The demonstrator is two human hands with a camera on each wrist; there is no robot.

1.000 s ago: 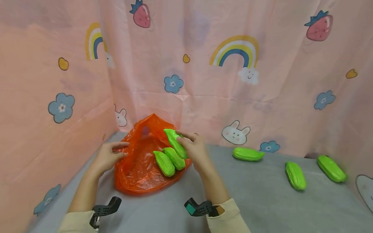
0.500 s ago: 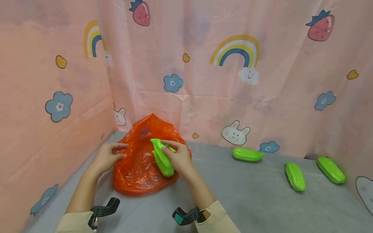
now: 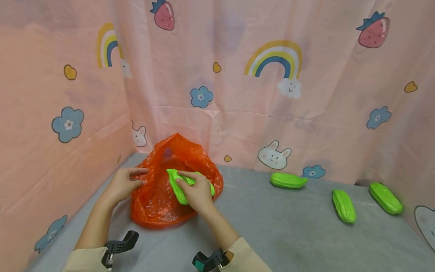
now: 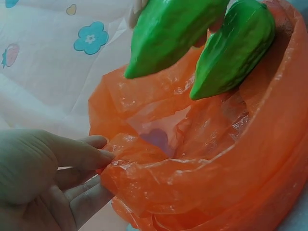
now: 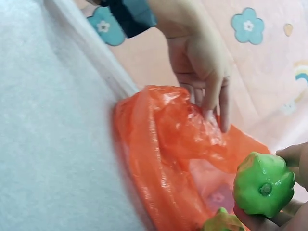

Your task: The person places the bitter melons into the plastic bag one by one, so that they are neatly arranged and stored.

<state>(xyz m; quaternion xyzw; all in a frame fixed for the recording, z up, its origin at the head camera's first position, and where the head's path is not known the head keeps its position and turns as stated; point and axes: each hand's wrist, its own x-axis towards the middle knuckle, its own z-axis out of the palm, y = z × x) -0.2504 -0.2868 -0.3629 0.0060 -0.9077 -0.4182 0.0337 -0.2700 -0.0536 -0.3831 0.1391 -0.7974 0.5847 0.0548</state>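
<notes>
An orange-red plastic bag [image 3: 159,213] lies with its mouth spread. My left hand [image 3: 124,185] pinches its rim at the left between thumb and fingers, as the left wrist view shows. My right hand [image 3: 198,192] holds a bright green, ridged bitter melon [image 3: 176,190] over the bag's opening. In the left wrist view, this held bitter melon [image 4: 173,36] has its pointed tip down, with another bitter melon [image 4: 236,53] beside it. The right wrist view shows the held one's stem end [image 5: 264,187]. Behind my right hand, the bag's contents are partly hidden.
To the right on the grey tabletop [image 3: 282,226] lie three more bitter melons: one near the back wall [image 3: 289,180], one farther forward [image 3: 344,206] and one at the far right [image 3: 386,198]. Pink printed cloth [image 3: 238,124] walls the back and sides.
My right hand has carried the bitter melon left and down from the bag's right side to over its opening. My left hand stays at the rim. The three melons on the table lie as before.
</notes>
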